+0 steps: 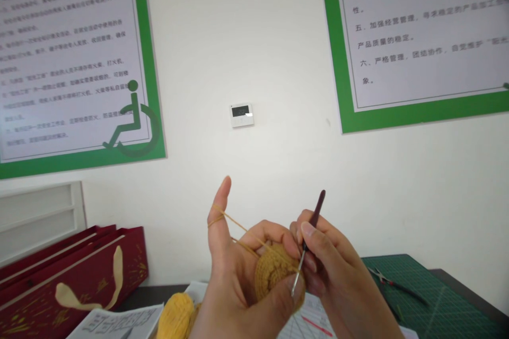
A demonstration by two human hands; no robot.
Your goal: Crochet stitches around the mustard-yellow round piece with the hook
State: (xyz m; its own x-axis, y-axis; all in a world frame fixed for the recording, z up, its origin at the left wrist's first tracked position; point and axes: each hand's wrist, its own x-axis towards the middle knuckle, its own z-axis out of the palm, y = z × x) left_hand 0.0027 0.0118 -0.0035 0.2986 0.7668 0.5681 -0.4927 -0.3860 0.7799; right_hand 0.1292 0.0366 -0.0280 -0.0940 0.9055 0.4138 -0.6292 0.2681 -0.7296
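My left hand (246,275) pinches a round mustard-yellow crochet piece (274,270) between the thumb and bent fingers. Its index finger points up with yarn (238,224) wound round it, and the strand runs down to the piece. In my right hand (334,265) is a crochet hook (317,209) with a dark maroon handle, gripped like a pen. The hook's metal shaft slants down across the piece, its tip beside my left thumb. Below and left of my hands sits a yellow ball of yarn (175,315), partly cut off by the lower edge.
Red gift bags (79,275) with cream ribbon handles stand at the left. On the right, pliers (400,286) lie on a green cutting mat (449,296). Printed papers (119,322) are on the dark table. Behind are a white wall, a thermostat (241,115) and green-framed posters (345,106).
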